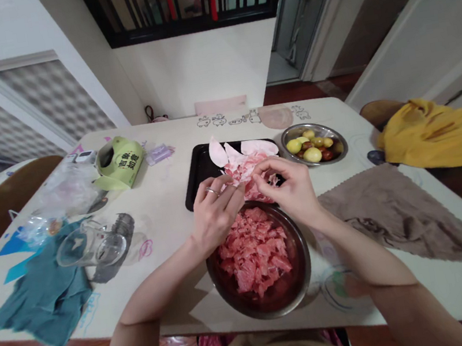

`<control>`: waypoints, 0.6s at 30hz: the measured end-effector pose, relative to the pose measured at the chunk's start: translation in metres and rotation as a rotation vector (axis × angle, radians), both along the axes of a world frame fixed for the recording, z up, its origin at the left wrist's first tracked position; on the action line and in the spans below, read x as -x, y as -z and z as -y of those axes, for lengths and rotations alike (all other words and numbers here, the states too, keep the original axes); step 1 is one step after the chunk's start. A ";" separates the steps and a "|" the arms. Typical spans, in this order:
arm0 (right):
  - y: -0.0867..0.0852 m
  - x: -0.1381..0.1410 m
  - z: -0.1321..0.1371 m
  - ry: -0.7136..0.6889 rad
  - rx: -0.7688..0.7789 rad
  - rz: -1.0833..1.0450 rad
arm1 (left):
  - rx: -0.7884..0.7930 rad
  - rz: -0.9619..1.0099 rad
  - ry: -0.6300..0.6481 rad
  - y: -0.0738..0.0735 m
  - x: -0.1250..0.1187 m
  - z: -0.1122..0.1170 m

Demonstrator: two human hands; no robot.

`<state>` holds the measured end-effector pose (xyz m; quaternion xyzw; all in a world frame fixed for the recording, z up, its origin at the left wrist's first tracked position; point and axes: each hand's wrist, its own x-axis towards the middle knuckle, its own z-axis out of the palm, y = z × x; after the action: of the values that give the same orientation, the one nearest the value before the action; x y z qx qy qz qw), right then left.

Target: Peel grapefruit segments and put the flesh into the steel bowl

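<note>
A steel bowl point(305, 266) stands at the table's near edge, heaped with pulled-apart red pomelo flesh point(254, 248). Just behind it is a black tray point(199, 169) carrying pale, thick pomelo peel point(260, 147) and crumpled pinkish membranes point(241, 166). My left hand point(218, 207), with a ring on one finger, is closed over the tray's near edge; a small piece of pomelo point(237, 183) shows at its fingertips. Close beside it, my right hand point(288, 187) pinches thumb against fingers above the bowl's far rim. What lies in that pinch is too small to make out.
A steel bowl of small green and brown fruit point(312, 155) sits behind right. A brown cloth point(400, 216) lies to the right. On the left are a glass pitcher point(88, 245), a teal cloth point(52, 289), a green paper container point(119, 161) and clear plastic point(62, 191).
</note>
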<state>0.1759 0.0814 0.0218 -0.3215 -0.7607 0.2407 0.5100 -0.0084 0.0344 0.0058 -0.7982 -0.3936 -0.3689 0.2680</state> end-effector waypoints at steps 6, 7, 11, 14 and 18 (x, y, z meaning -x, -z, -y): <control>0.001 -0.001 -0.002 -0.027 0.184 -0.137 | 0.085 0.074 0.008 0.003 0.001 -0.003; 0.002 -0.001 -0.003 -0.029 0.194 -0.148 | 0.116 0.103 0.016 0.003 0.000 -0.004; 0.003 0.001 -0.001 -0.005 0.153 -0.150 | 0.270 0.259 0.116 0.001 -0.004 -0.004; 0.002 0.002 0.004 0.030 0.064 -0.100 | 0.349 0.359 0.203 0.002 -0.006 -0.003; -0.002 0.003 0.013 0.041 -0.080 -0.023 | 0.342 0.397 0.215 0.009 -0.005 -0.003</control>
<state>0.1732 0.0682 0.0238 -0.3134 -0.7571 0.2032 0.5360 -0.0035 0.0379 -0.0034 -0.7813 -0.4077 -0.4726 0.0066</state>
